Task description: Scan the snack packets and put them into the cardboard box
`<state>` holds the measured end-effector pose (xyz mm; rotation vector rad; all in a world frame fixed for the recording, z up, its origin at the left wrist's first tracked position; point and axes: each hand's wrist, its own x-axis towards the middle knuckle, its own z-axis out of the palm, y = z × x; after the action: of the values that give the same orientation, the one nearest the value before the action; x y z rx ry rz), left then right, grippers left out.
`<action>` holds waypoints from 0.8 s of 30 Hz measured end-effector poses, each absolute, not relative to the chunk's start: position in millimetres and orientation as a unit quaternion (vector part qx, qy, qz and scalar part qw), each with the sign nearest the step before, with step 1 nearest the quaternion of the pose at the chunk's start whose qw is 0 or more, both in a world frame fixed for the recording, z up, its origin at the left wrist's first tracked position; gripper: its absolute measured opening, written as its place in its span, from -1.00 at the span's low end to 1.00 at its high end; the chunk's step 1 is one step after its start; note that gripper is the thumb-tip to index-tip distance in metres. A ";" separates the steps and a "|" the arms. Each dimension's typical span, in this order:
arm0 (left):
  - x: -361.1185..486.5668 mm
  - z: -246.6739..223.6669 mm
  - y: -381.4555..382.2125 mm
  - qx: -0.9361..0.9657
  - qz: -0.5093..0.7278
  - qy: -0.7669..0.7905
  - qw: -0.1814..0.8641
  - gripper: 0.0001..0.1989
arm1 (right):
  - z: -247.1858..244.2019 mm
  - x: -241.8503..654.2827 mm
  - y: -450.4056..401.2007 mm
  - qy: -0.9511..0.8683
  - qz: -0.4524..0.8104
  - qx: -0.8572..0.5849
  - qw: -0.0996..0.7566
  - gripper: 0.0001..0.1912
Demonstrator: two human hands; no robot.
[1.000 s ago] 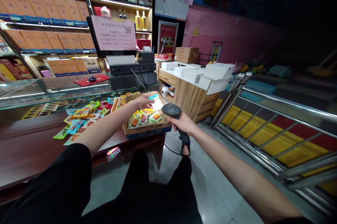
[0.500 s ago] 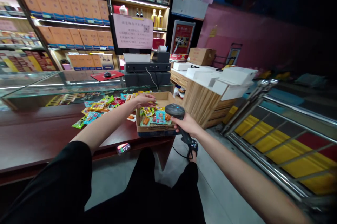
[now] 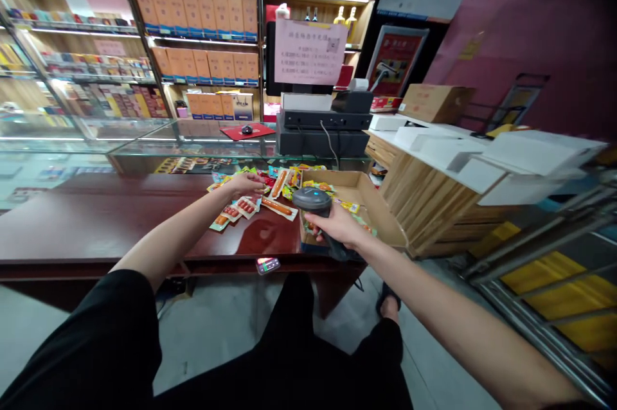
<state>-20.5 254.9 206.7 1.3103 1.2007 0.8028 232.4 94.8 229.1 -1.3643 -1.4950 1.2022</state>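
Observation:
My right hand (image 3: 337,225) is wrapped round the handle of a dark barcode scanner (image 3: 312,200), held over the left part of an open cardboard box (image 3: 385,214). Several small snack packets lie inside the box. Over the pile of colourful packets on the dark red table, my left hand (image 3: 247,184) hovers with its fingers partly spread; nothing shows in it. Sausage packets (image 3: 279,207) lie between that hand and the box, and more packets (image 3: 230,213) rest just below the hand.
A phone (image 3: 268,265) sits at the front edge of the table (image 3: 120,217). Behind are a glass counter, a red mouse pad (image 3: 248,132) and black register equipment (image 3: 322,140). A wooden cabinet (image 3: 434,198) stands right of the box; metal railings are further right.
The view has turned left. My left hand has moved from over the box to the packets on the table. The scanner is still in my right hand, now over the box's left side.

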 end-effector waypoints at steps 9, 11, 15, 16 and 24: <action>-75.6 163.3 268.9 0.764 0.140 0.592 0.214 -0.49 | 228.9 192.3 106.8 -0.620 0.469 -0.541 0.321 -0.68; -75.2 157.4 268.0 0.794 0.060 0.580 0.172 -0.37 | 228.5 189.9 109.1 -0.620 0.469 -0.547 0.312 -0.67; -68.1 151.3 262.8 0.830 -0.027 0.552 0.076 -0.26 | 228.1 187.8 112.0 -0.616 0.469 -0.556 0.302 -0.66; -66.7 150.5 261.4 0.830 -0.040 0.552 0.065 -0.22 | 228.3 187.5 112.2 -0.616 0.470 -0.555 0.302 -0.66; -63.2 155.2 254.3 0.837 0.035 0.541 0.075 -0.64 | 230.8 196.2 107.5 -0.619 0.470 -0.545 0.316 -0.72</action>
<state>-63.2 254.3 155.2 2.5107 1.6235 0.1042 196.2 107.5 230.8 -1.4342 -1.6292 1.2373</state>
